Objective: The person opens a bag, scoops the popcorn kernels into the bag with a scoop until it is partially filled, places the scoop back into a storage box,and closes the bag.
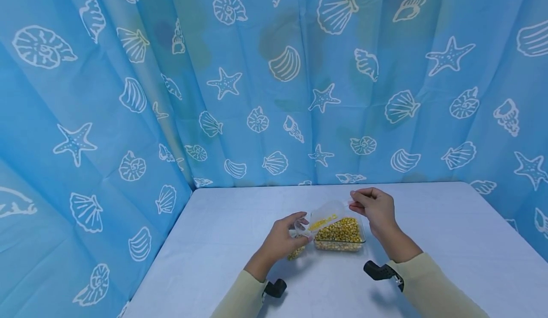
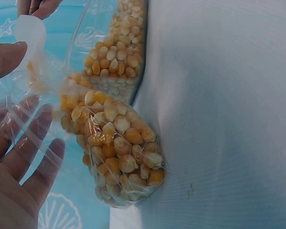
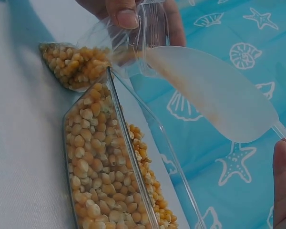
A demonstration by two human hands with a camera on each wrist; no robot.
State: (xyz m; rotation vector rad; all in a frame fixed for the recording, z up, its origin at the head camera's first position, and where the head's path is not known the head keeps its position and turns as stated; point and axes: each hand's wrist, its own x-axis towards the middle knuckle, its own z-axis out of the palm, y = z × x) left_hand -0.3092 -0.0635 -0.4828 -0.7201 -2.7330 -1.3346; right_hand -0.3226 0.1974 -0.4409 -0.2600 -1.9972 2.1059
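Left hand: thumb and fingers of the left hand (image 1: 280, 241) are set apart around the mouth of the clear plastic bag (image 2: 119, 152), gripping its film; the hold appears meant to spread the mouth for the scoop.
Right hand: fingertips of the right hand (image 1: 378, 209) pinch the handle of the translucent scoop (image 3: 219, 98). Grip is at the far end, presumably to leave the blade free.
Scoop: tilted, handle end raised, lip at the bag mouth; kernels lie along the blade. The slope, in my judgement, feeds them towards the bag.
Bag: partly filled with corn kernels, located left of the glass container (image 1: 340, 246) and just beside its corner. Contact between the two, or with the table below, cannot be confirmed.
Container: rectangular, upright on the white table (image 1: 214, 242), well stocked with corn kernels (image 1: 342, 227); placed close to the bag, probably to keep the transfer short and catch spills.
Head view: the only one giving the full layout — both hands, both forearms and the table — though the bag is largely masked by the left hand.
Left wrist view: shows the bag's filled body plainly; the right hand is cropped.
Right wrist view: shows the lip meeting the mouth, and the left thumb over the film; kernels on the blade are blurred.
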